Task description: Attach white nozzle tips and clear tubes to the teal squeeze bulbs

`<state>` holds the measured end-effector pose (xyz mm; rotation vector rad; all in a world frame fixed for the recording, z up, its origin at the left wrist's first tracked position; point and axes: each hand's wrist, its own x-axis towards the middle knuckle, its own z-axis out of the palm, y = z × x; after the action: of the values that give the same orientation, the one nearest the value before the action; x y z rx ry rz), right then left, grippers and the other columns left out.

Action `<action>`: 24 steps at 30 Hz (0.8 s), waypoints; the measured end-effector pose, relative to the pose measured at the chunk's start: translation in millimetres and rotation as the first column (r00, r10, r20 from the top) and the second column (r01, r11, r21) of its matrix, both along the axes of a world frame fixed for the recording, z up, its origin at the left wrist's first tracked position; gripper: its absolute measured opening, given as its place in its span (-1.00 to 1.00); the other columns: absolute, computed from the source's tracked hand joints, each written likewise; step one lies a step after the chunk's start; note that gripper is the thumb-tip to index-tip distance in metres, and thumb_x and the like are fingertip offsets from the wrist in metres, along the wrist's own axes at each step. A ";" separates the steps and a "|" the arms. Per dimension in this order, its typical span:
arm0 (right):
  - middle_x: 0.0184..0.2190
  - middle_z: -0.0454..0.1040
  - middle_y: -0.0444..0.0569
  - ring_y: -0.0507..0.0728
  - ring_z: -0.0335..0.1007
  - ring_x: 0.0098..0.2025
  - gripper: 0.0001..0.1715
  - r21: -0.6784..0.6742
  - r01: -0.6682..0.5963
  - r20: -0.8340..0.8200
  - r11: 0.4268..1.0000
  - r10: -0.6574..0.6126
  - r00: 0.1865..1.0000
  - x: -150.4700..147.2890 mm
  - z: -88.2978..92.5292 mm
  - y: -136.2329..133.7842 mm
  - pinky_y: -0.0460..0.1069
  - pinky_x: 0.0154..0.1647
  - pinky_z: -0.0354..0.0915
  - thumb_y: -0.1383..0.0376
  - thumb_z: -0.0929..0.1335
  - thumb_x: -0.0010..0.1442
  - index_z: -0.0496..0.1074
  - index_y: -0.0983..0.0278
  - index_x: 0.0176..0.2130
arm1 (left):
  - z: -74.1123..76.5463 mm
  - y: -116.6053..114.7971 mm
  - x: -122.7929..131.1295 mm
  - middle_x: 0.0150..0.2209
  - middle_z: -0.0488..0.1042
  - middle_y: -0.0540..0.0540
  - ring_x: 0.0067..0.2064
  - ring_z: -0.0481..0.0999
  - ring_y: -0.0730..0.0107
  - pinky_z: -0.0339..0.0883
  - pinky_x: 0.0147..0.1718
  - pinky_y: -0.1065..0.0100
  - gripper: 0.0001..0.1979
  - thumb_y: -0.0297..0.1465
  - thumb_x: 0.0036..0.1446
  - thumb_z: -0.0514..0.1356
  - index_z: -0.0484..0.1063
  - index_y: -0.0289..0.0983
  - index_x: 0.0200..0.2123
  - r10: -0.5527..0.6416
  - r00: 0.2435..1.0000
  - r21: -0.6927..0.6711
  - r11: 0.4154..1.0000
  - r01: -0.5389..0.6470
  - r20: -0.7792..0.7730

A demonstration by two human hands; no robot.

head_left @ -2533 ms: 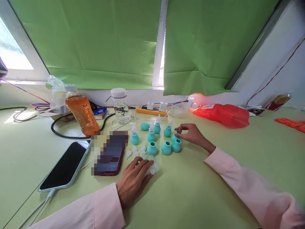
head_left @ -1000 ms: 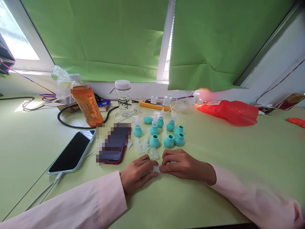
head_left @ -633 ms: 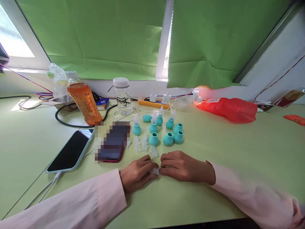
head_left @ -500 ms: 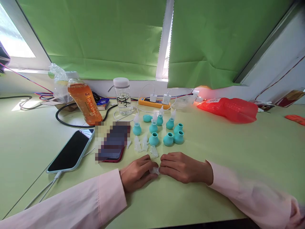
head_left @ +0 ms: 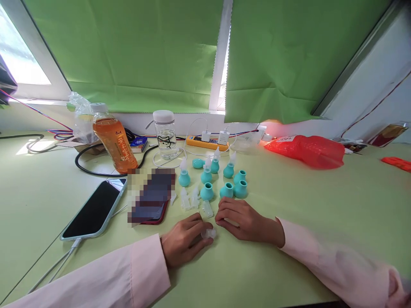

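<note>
Between thumb and forefinger, my left hand [head_left: 188,239] pinches a small clear plastic nozzle [head_left: 209,233] just above the table. My right hand [head_left: 245,220] hovers a little to its right, apart from the nozzle, with fingers curled and tips together. Whatever may be between those tips is hidden. Just beyond the hands lie several loose clear nozzles [head_left: 207,209]. Behind them stand several teal rubber bulbs [head_left: 226,190] with open necks. Farther back, several teal bulbs fitted with clear nozzles [head_left: 184,177] stand upright, and one teal bulb [head_left: 198,163] lies on its side.
To the left lie a charging phone [head_left: 93,209] and a red-cased phone [head_left: 154,196]. Behind them are an orange drink bottle [head_left: 115,143], a clear water bottle [head_left: 165,137], and cables. A yellow power strip [head_left: 201,143] and a red plastic bag [head_left: 308,150] sit farther back.
My right hand has drawn away from the clear nozzle and moved slightly up, leaving a gap between the hands. My left hand keeps hold of the nozzle. The view has tilted slightly.
</note>
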<state>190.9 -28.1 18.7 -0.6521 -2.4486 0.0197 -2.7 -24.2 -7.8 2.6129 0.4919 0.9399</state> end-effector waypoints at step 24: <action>-0.54 0.40 -0.05 0.04 0.25 -0.47 -0.82 -0.151 0.071 -0.038 0.986 -0.078 0.996 -10.3 -3.1 -11.4 -0.07 -0.49 0.21 0.36 0.22 0.09 0.39 0.31 -0.44 | -10.9 0.2 0.4 -0.62 0.32 -0.04 -0.50 0.27 0.42 0.22 -0.57 0.43 -0.82 -0.49 0.00 0.09 0.24 -0.37 -0.26 0.099 0.991 0.183 0.977 -0.114 0.089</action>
<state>180.6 -39.4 15.5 -0.7995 -2.3950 0.1874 -2.3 -24.0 -18.7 2.7248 0.5518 1.1725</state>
